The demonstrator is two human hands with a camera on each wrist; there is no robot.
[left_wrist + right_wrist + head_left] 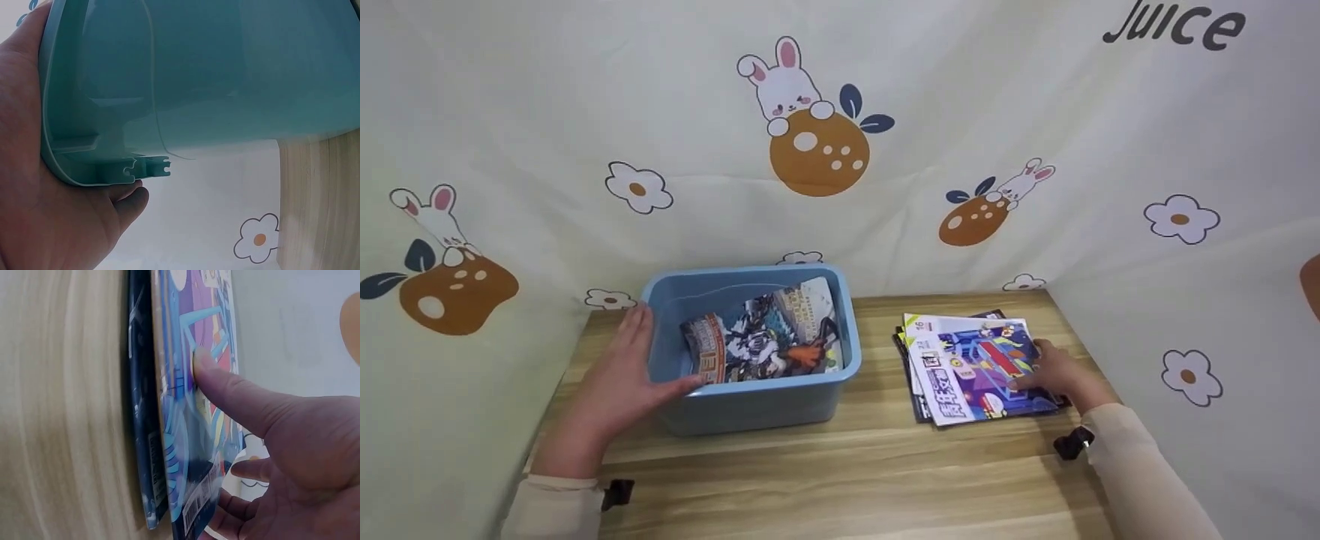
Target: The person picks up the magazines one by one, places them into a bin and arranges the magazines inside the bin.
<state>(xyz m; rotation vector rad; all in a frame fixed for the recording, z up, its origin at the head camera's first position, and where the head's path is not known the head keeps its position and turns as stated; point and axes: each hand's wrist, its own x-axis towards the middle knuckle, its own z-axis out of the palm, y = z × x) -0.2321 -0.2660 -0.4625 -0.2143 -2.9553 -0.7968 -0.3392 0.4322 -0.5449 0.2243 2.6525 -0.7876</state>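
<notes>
Magazines point(971, 367) lie piled right of the box point(757, 409), likely bendy and slippery: hold the side farthest from it. Your right hand point(1057, 373) pinches them there; your left hand point(622, 379) grips the box.

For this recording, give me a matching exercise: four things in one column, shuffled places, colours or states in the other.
1. left hand
2. right hand
3. bin
4. magazine pile

A. thumb on the top magazine
B. on the table, right of the bin
C. gripping a rim
D. blue, open-topped

Pairs: 1-C, 2-A, 3-D, 4-B
</notes>
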